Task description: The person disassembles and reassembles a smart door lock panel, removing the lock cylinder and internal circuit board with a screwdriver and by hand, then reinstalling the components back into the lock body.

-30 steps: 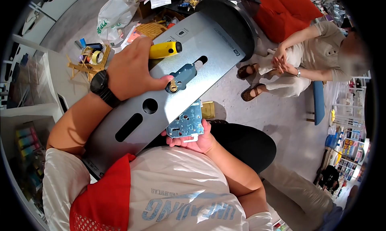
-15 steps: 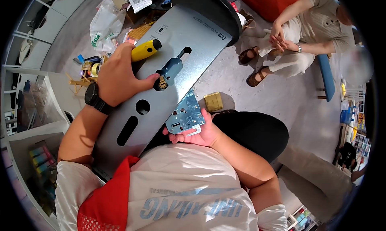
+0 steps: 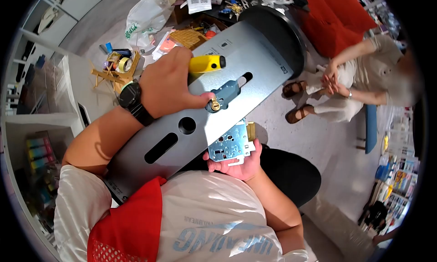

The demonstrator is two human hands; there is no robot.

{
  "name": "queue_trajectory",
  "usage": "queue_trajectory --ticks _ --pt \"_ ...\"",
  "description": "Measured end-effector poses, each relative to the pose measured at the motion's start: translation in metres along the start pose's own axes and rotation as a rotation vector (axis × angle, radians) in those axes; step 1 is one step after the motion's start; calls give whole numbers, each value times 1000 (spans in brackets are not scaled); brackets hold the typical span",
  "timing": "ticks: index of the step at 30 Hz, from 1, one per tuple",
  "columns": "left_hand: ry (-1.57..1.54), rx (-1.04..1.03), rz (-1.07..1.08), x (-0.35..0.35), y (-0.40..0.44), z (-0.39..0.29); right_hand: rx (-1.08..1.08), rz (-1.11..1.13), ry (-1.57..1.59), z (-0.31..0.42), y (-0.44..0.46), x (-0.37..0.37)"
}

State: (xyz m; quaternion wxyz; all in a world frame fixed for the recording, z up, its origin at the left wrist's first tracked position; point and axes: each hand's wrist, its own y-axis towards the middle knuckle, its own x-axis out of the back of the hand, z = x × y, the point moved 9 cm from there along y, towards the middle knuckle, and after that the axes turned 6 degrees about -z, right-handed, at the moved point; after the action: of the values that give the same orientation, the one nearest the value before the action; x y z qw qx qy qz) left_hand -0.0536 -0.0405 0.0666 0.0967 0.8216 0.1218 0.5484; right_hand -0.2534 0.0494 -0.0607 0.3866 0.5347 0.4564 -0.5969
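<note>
Yellow leapt out from the cylindrical handle [image 3: 205, 64], capped in black! The metal panel [image 3: 213, 127] gleamed silver-grey, the lock cylinder [image 3: 215, 106] shone brassy gold, and the lock case [image 3: 231, 147] flashed a bluish silver. Black, too, was that wristwatch [image 3: 130, 96]! The T-shirt [image 3: 214, 202] ran white with pale blue lettering [image 3: 185, 240], its red section [image 3: 129, 216] dotted with mesh holes. Green print marked the white plastic bag [image 3: 149, 18].
</note>
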Motion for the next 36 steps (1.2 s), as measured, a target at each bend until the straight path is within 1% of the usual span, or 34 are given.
queue_trajectory --ticks 1,3,7,11,16,19,20,23,26,27,30,31,33,34,36 --pt "-5 12 4 0 0 1 0 35 3 0 1 1" --pt "-21 28 13 -2 0 3 -15 3 14 -3 0 10" --pt "-23 -46 -56 1 1 0 14 -90 -34 1 3 0" --pt "-38 -32 -44 2 1 -1 -18 63 18 2 2 1" --pt "-21 -53 -55 2 1 -1 -19 -20 -87 4 0 -5" --pt "-40 80 36 -3 -1 7 11 -15 -100 3 -2 3" --pt "-36 80 51 -4 -2 7 16 -4 -91 1 -3 9" --pt "-20 51 31 -2 -1 4 4 -11 -130 0 -3 14" --pt "-7 -59 -56 3 0 -7 -34 -35 -124 0 -4 4" --pt "-4 -102 -94 5 1 -10 -30 -4 -101 1 -5 2" --pt "11 -67 -49 6 4 -10 -32 70 -7 0 -5 -6" --pt "21 -54 -29 6 4 -10 -26 32 -18 0 -4 -6" --pt "21 -76 -54 7 5 -15 -20 -42 -42 2 -4 -7" --pt "25 -90 -64 7 5 -16 17 1 -25 4 -4 -12" --pt "29 -108 -62 5 5 -20 24 -58 -149 10 -6 -12"
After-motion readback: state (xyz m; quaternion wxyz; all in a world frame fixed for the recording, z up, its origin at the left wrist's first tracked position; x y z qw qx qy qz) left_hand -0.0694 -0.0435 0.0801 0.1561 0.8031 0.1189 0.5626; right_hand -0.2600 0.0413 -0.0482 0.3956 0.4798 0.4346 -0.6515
